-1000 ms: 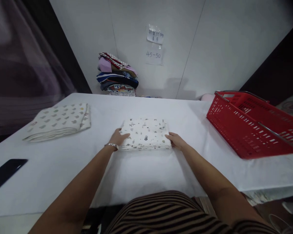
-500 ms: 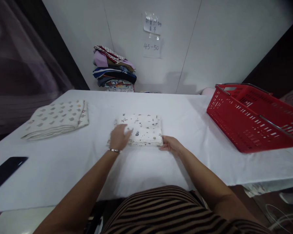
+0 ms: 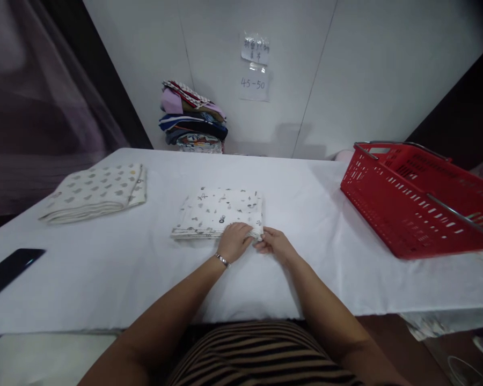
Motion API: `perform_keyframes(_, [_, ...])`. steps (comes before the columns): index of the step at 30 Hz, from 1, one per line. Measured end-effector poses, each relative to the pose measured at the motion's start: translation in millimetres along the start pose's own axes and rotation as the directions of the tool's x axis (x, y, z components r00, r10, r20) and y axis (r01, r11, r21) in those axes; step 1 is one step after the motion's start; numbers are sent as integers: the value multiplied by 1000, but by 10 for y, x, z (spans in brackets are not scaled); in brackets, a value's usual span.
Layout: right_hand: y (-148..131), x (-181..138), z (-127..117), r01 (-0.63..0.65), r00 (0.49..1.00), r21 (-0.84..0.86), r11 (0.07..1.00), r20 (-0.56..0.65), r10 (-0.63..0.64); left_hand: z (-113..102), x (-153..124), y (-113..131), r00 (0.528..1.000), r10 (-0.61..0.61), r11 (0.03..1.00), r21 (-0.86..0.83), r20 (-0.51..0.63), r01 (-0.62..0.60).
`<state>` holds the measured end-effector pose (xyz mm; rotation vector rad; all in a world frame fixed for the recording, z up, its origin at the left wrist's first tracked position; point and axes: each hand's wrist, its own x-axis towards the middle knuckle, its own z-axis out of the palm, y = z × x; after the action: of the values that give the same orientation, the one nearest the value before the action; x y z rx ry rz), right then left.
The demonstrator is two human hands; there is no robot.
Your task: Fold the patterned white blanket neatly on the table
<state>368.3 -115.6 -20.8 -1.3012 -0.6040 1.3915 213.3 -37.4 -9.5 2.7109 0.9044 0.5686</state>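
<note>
A white folded cloth [image 3: 213, 209] with small dark and grey prints lies flat on the table in front of me, its layered edge facing me. My left hand [image 3: 234, 244], a metal bracelet at its wrist, has its fingers over that near edge, close to the right corner, and grips the layers there. At the near right corner, my right hand [image 3: 277, 242] pinches the cloth between thumb and fingers. The two hands are almost touching. The undersides of the fingers are hidden.
Left of it lies another folded white cloth [image 3: 96, 193] with grey prints. A dark phone-like slab [image 3: 12, 271] is at the table's left edge. A red basket [image 3: 390, 214] stands at the right. Behind the table rises a stack of folded fabrics [image 3: 193, 118] by the wall.
My left hand has moved right, from the cloth's left part to its near right corner. The cloth's left part now lies flat and uncovered. My right hand stays at the corner.
</note>
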Motion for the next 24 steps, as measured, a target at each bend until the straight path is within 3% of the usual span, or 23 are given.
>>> perform_keyframes(5, [3, -8, 1, 27, 999, 6, 1000, 24, -27, -4, -17, 67, 997, -45, 999, -11, -65, 44])
perform_keyframes(13, [-29, -38, -21, 29, 993, -8, 1000, 117, -28, 90, -110, 85, 998, 39, 997, 68, -49, -36])
perform_keyframes(20, [-9, 4, 128, 39, 997, -206, 978, -60, -53, 99, -131, 75, 989, 111, 991, 81, -96, -104])
perform_keyframes(24, [54, 43, 160, 57, 986, -206, 977, -141, -88, 57, -171, -5, 985, 157, 986, 61, -76, -152])
